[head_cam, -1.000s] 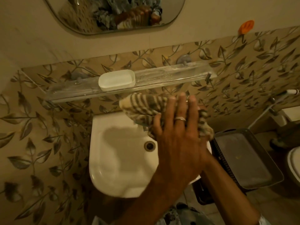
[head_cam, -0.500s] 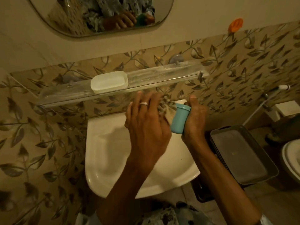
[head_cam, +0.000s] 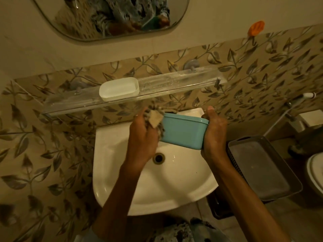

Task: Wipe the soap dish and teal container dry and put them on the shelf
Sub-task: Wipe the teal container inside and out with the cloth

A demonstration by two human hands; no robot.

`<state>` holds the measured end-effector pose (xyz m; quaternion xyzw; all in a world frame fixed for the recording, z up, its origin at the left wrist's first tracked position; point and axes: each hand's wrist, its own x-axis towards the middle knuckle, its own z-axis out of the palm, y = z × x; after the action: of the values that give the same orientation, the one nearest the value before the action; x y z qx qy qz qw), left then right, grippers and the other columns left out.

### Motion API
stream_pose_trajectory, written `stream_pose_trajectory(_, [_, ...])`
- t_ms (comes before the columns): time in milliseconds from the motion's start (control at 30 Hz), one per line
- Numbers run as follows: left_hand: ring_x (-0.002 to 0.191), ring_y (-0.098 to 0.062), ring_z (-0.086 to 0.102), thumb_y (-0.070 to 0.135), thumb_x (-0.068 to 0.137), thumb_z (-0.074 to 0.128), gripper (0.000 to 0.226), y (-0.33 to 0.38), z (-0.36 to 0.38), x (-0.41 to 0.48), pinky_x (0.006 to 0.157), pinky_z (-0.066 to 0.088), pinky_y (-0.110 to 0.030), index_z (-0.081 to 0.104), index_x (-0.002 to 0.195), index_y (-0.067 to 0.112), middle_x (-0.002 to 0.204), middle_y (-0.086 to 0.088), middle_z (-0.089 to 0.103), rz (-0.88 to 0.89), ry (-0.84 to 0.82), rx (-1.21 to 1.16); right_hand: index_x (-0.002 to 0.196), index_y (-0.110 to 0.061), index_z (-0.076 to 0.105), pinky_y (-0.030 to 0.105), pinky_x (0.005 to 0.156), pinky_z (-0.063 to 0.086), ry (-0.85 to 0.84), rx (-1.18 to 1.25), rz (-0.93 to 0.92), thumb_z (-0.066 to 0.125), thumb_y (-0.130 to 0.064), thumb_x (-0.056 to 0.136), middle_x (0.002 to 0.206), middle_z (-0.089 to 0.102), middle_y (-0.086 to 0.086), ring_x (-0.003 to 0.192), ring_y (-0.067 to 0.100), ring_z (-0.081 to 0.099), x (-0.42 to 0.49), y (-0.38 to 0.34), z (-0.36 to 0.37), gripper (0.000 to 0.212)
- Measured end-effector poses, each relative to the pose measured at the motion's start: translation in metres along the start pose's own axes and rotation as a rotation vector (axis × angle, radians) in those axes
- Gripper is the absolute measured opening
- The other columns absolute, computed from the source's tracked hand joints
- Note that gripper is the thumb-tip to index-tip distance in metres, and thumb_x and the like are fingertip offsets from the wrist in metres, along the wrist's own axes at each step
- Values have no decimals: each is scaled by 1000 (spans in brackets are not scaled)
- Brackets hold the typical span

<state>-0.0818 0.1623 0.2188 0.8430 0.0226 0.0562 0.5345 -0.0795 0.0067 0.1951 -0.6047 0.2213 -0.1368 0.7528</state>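
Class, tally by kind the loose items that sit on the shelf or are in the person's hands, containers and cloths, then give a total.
Containers: 2, the white soap dish on the shelf and the teal container held by the right hand.
Cloths: 1, the striped cloth gripped in the left hand.
Total: 3

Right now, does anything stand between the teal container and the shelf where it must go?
Nothing visible does. The teal plastic container in the right hand is just below the clear wall shelf; the white soap dish sits further left.
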Motion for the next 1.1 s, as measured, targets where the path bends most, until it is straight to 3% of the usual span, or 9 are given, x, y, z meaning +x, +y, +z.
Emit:
stream_pose_trajectory(67, [90,-31,67,34,91,50,29,-7,-10,12,71,58,-49,66,108,17,105,-15,70,-296,-22,-440,53,-27,55,34,58,49,-6,58,69,46,-56,79,55,61,-2,55,17,63,2,3,-3,39])
stream_pose_trajectory(200, [100,-24,68,31,102,27,47,-32,-24,15,78,58,-35,68,112,9,111,-10,71,-480,-125,-941,88,-6,61,37,67,54,-69,225,233,46,-67,77,80,68,14,72,29,67,4,1,-9,63])
stream_pose_trajectory(333, [120,-33,55,39,101,28,51,-58,-22,8,103,41,-51,52,131,6,132,-18,57,-631,-87,-985,84,-14,70,26,57,56,-205,454,212,45,-70,81,74,73,5,68,18,71,1,-1,-15,61])
stream_pose_trajectory(533, [105,-37,64,48,96,34,56,-51,7,-21,87,53,-51,57,129,8,121,-21,63,-698,-335,-1209,88,-12,68,30,62,56,-303,351,72,73,-81,36,83,71,11,74,24,69,-4,7,-8,86])
stream_pose_trajectory(667, [115,-30,61,45,94,40,50,-44,16,-23,93,50,-47,62,124,12,125,-14,63,-655,-213,-1245,68,-16,67,27,54,49,-266,36,-180,59,-64,73,67,66,2,65,15,62,-3,19,-11,49])
stream_pose_trajectory(800, [91,-28,69,39,100,32,44,-39,8,-19,76,57,-44,64,117,14,109,-13,71,-547,-52,-1080,79,-23,57,17,62,43,-301,-287,-407,47,-21,96,74,58,-12,71,-1,53,10,28,-21,20])
stream_pose_trajectory(900, [104,-35,61,35,97,41,41,-23,6,-20,95,46,-56,55,127,11,121,-19,63,-465,52,-890,86,-27,57,13,66,44,-302,-261,-383,40,-11,100,79,61,-14,76,-4,56,9,35,-15,27])
stream_pose_trajectory(967, [113,-32,59,31,97,46,35,-17,10,-24,101,42,-58,52,129,17,125,-13,62,-409,109,-799,90,-20,59,23,70,49,-319,-220,-316,34,-4,101,85,63,-7,80,3,59,7,36,-9,31])
stream_pose_trajectory(1100, [106,-18,64,28,97,48,21,-6,16,-33,95,50,-51,62,99,44,109,6,68,-275,178,-707,83,-16,60,42,78,46,-302,-137,-207,32,-2,98,85,63,4,85,23,58,5,30,2,35])
